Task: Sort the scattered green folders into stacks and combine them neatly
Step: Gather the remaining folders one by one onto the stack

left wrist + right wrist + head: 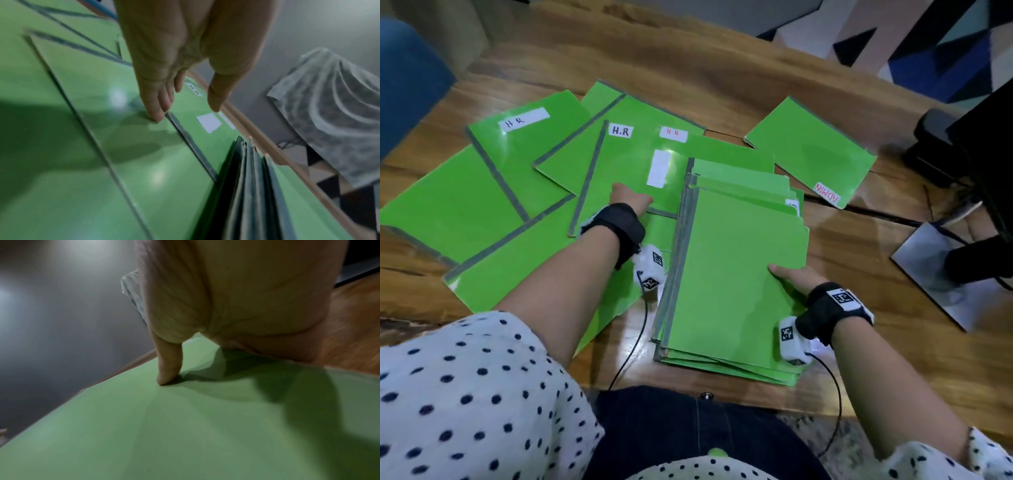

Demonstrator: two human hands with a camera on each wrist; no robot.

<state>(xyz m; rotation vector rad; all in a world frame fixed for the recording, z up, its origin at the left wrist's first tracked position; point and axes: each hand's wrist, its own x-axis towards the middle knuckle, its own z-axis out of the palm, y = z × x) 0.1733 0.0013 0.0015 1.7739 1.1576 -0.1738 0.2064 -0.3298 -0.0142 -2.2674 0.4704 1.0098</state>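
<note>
Several green folders lie scattered and overlapping on the wooden table; some carry HR labels, and one marked ADMIN lies apart at the back right. A stack of folders sits in front of me. My right hand grips the stack's right edge; the thumb presses on the top folder and the fingers are hidden beneath. My left hand reaches onto a folder with a blank white label. Its straight fingertips touch that folder's near edge, with the thumb held apart above it.
A black stand and a glossy grey board occupy the table's right side. A blue chair stands at the far left. Cables trail from both wrist cameras toward my lap. Bare wood shows beyond the folders at the back.
</note>
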